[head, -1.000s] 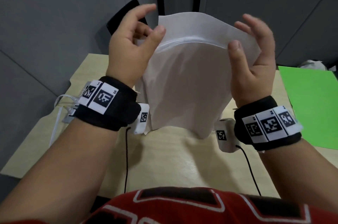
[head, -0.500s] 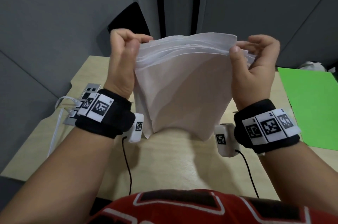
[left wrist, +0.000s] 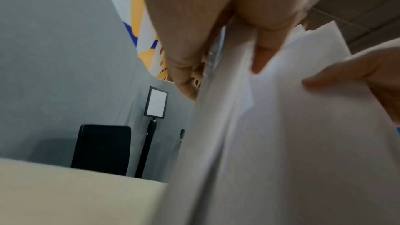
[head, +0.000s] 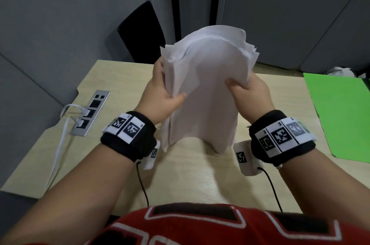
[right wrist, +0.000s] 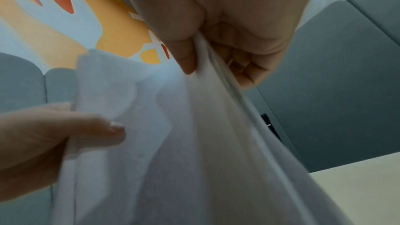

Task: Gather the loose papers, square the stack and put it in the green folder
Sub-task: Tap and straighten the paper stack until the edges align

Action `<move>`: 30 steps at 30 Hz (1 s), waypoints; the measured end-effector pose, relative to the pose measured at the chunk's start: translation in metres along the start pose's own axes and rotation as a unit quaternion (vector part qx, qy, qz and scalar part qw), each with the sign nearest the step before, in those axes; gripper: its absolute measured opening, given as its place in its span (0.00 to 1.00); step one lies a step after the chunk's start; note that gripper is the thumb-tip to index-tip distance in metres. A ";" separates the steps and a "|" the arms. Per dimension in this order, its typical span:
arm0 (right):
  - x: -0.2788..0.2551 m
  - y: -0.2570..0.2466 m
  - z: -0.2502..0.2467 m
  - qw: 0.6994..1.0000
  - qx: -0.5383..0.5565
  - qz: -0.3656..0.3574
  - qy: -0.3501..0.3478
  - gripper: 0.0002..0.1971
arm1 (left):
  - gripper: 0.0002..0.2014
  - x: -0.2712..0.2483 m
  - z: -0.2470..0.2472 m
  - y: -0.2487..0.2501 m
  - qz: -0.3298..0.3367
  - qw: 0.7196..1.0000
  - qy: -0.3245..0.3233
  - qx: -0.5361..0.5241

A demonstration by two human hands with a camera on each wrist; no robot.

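Paper stack (head: 208,92) upright on worktop (head: 190,174), L hand (head: 162,98) + R hand (head: 250,92) fingers pinching its side edges to tap sheets square; green folder (head: 338,112) waits at right.

The paper stack (head: 204,92) stands on the table (head: 192,174) between both hands, folder (head: 340,114) right, socket strip (head: 90,112) left

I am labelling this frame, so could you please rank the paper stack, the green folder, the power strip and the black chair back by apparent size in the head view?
1. Paper stack, though it is nearest the camera.
2. Green folder, cut off by the frame edge, so this rank is unsure.
3. Black chair back.
4. Power strip.
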State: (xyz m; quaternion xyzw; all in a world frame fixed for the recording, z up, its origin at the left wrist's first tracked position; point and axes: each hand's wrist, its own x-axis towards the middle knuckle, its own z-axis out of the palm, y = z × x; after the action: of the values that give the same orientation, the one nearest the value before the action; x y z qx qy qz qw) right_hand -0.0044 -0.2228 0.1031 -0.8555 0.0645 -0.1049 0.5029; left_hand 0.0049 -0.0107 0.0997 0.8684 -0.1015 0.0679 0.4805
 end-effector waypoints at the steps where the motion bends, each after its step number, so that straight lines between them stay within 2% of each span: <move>1: -0.001 -0.001 0.000 1.000 0.003 -0.012 0.003 0.10 | 0.33 0.004 0.000 0.000 -0.008 0.998 0.058 0.007; 3: -0.003 -0.004 -0.001 0.997 0.040 -0.051 0.041 0.11 | 0.20 0.008 -0.002 0.002 0.004 0.991 0.135 -0.015; 4: -0.004 -0.007 -0.003 0.992 0.079 -0.072 0.070 0.11 | 0.18 0.009 -0.005 0.005 0.022 0.987 0.156 -0.044; 6: -0.008 -0.010 -0.008 0.974 0.159 -0.108 0.120 0.14 | 0.22 0.010 -0.014 0.012 0.061 0.978 0.166 -0.113; 8: -0.010 -0.006 -0.008 0.965 0.202 -0.104 0.134 0.19 | 0.26 0.012 -0.021 0.005 0.070 0.971 0.129 -0.187; 11: -0.007 0.009 -0.003 0.975 0.207 -0.013 0.083 0.27 | 0.38 0.015 -0.020 -0.015 -0.016 0.972 0.003 -0.235; 12: -0.005 0.014 0.000 0.982 0.182 0.016 0.055 0.25 | 0.40 0.016 -0.017 -0.020 -0.048 0.976 -0.038 -0.211; 13: -0.005 0.016 0.004 0.989 0.141 0.030 0.027 0.20 | 0.38 0.015 -0.013 -0.020 -0.069 0.982 -0.066 -0.165; 14: -0.004 0.017 0.006 0.995 0.098 0.030 0.005 0.14 | 0.31 0.014 -0.008 -0.020 -0.080 0.988 -0.069 -0.117; 16: -0.004 0.013 0.008 0.997 0.079 -0.006 0.000 0.10 | 0.18 0.014 -0.002 -0.012 -0.079 0.993 0.003 -0.087; 18: -0.006 0.004 0.005 0.986 0.151 -0.055 0.033 0.14 | 0.17 0.016 -0.004 -0.006 -0.065 0.983 0.100 -0.138; 19: -0.006 0.003 0.003 0.977 0.198 -0.065 0.050 0.17 | 0.20 0.017 -0.007 -0.006 -0.050 0.976 0.118 -0.175; 21: -0.006 0.012 0.002 0.964 0.256 -0.043 0.065 0.25 | 0.31 0.016 -0.010 -0.014 -0.036 0.969 0.084 -0.231; 23: -0.008 0.025 0.007 0.970 0.235 0.020 0.054 0.28 | 0.40 0.010 -0.005 -0.026 -0.074 0.972 0.026 -0.222; 24: -0.010 0.029 0.010 0.980 0.191 0.040 0.035 0.27 | 0.39 0.008 0.000 -0.029 -0.097 0.975 0.001 -0.198; 25: -0.010 0.032 0.015 0.990 0.131 0.043 0.011 0.24 | 0.33 0.006 0.005 -0.029 -0.113 0.980 -0.017 -0.161; 27: -0.012 0.031 0.023 0.998 0.051 0.018 -0.009 0.16 | 0.18 0.004 0.016 -0.025 -0.122 0.987 0.002 -0.103; 28: -0.012 0.026 0.025 0.998 0.060 0.003 0.002 0.15 | 0.15 0.005 0.017 -0.022 -0.123 0.987 0.032 -0.104; 30: -0.011 0.015 0.021 0.987 0.150 -0.028 0.052 0.15 | 0.16 0.007 0.012 -0.015 -0.106 0.980 0.097 -0.138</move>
State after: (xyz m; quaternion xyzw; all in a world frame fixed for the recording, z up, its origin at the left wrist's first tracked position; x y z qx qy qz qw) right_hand -0.0100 -0.2103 0.0787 -0.7651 0.0507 -0.1720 0.6185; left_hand 0.0152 -0.0138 0.0826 0.7889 0.0300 0.0856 0.6078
